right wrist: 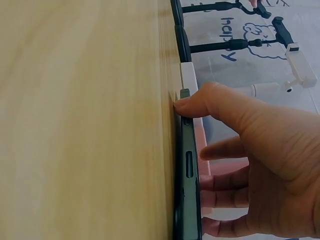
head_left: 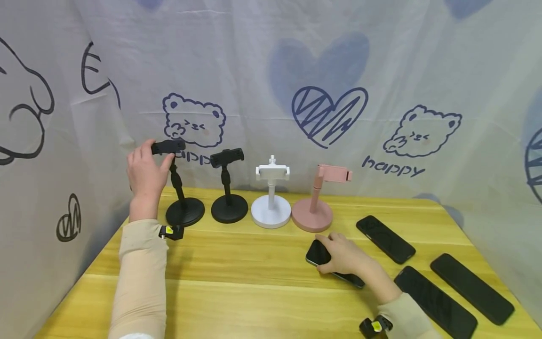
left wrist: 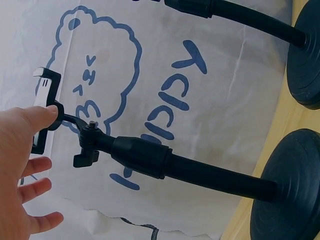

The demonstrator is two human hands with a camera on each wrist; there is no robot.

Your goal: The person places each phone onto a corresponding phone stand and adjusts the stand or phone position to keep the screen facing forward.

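Observation:
My left hand (head_left: 146,174) is at the top of the leftmost black phone stand (head_left: 185,212). In the left wrist view its thumb presses the back of the stand's clamp (left wrist: 47,102), while the lower fingers are spread apart; the index finger is hidden. At the right, my right hand (head_left: 345,256) grips a dark smartphone (head_left: 318,253) low over the table, thumb on one edge and fingers toward the other. The right wrist view shows the phone's side edge (right wrist: 189,185) with the thumb near one end.
Beside the left stand are another black stand (head_left: 228,208), a white stand (head_left: 271,212) and a pink stand (head_left: 312,215). Several phones lie at the right, including one behind (head_left: 385,238) and one at the edge (head_left: 472,288). A printed curtain (head_left: 254,61) hangs behind the wooden table (head_left: 237,301).

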